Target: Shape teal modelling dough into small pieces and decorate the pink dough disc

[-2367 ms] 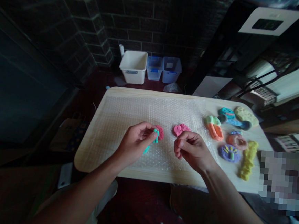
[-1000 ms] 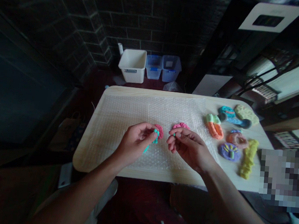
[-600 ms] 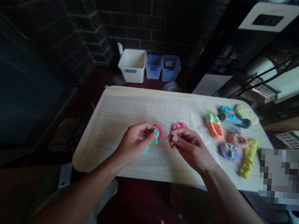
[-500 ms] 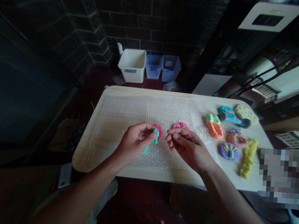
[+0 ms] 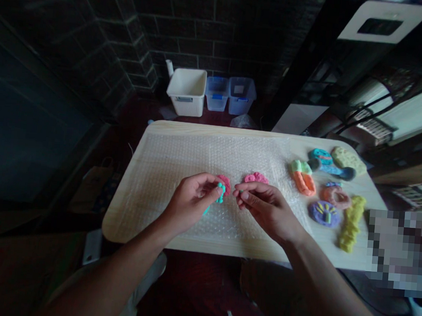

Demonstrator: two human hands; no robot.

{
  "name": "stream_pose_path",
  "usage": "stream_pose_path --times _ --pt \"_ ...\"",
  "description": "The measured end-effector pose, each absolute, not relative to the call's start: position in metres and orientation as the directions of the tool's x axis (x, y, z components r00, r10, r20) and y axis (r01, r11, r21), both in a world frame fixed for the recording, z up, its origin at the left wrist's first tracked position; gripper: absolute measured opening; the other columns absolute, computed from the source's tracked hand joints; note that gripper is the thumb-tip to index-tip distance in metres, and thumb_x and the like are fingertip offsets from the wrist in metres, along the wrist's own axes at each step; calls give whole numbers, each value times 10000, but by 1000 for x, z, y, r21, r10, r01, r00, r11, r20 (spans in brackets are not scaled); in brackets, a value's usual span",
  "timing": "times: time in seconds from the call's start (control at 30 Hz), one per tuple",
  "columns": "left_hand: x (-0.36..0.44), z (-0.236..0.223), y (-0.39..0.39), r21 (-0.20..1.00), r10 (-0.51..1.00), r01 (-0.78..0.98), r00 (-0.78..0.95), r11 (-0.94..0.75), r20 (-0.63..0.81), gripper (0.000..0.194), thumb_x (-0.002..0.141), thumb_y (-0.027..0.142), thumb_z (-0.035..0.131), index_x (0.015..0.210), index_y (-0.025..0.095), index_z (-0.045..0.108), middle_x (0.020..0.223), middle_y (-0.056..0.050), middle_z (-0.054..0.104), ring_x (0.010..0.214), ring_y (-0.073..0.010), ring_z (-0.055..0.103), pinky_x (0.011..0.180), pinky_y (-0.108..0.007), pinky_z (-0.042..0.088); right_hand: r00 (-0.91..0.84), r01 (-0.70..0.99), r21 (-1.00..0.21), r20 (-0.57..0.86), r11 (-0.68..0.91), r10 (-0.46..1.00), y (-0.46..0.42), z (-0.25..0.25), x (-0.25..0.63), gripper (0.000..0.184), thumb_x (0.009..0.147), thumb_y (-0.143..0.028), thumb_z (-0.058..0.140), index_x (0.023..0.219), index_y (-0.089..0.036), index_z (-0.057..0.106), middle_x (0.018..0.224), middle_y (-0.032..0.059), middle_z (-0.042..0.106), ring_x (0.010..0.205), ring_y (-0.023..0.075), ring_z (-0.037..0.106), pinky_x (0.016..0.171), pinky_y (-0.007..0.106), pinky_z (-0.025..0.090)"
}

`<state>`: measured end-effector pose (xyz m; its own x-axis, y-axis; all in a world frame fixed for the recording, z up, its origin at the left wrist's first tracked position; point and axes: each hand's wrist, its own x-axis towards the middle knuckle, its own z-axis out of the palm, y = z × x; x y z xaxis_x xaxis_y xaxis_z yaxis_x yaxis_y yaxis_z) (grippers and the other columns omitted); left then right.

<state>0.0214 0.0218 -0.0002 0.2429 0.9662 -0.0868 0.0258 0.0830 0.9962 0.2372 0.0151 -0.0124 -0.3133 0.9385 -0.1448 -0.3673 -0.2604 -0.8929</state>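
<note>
My left hand (image 5: 192, 195) is closed in a pinch on a turquoise beaded clay piece (image 5: 220, 193), a row of small balls that looks like modelling clay. More turquoise shows below the thumb. Facing it, my right hand (image 5: 260, 201) has thumb and forefinger pressed together; a tiny greenish bit seems to show between the tips, too small to name. Behind the left fingertips lies a round dark pink clay piece (image 5: 227, 182), partly hidden. A lighter pink bumpy clay piece (image 5: 256, 177) rests just beyond the right fingers. Both hands are over bubble wrap (image 5: 182, 155).
The wooden table (image 5: 262, 251) carries several clay shapes on its right: an orange and green one (image 5: 304, 181), a purple disc (image 5: 324, 214), a yellow strip (image 5: 352, 222) and a blue and grey bar (image 5: 332, 170). A white bin (image 5: 187, 93) and two clear tubs stand beyond.
My right hand has shifted very slightly left, towards the turquoise piece. My left hand keeps its pinch in nearly the same spot.
</note>
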Motion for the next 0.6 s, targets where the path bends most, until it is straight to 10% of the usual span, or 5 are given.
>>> stream_pose_path --times 0.6 --pt "23 -4 18 997 933 2 353 71 -67 243 934 333 765 1087 145 780 1139 -120 785 968 -197 718 884 -310 557 -236 -403 -896 -98 -189 967 17 -13 234 166 831 -282 922 968 -245 835 802 -2 707 713 125 598 658 267 477"
